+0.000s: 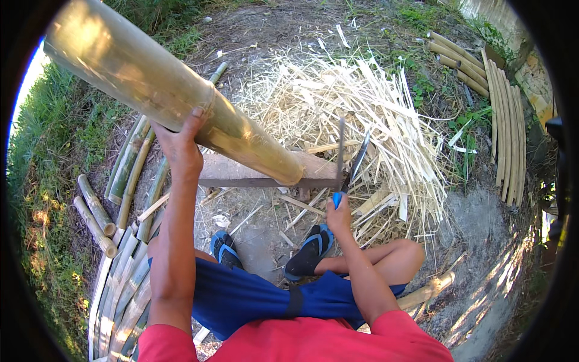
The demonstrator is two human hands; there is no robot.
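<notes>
My left hand [181, 142] is wrapped round the underside of a thick bamboo pole [145, 72], its thumb on the side near a joint. The pole slants from the upper left down to a low wooden bench [235, 174], where its near end rests. In my right hand [339, 217] is a blue-handled tool with a long, narrow grey blade [341, 151] pointing away from me; its exact kind is unclear. Just right of it, a dark-handled knife [360, 158] with a shiny blade lies by the bench's right end. My right hand is apart from the pole.
Pale bamboo shavings [362, 108] are heaped beyond the bench. Cut bamboo lengths [96, 208] and split pieces [120, 289] lie at left. Several long strips [508, 133] and short poles [458, 60] are at far right. My sandalled feet [309, 250] are below the bench.
</notes>
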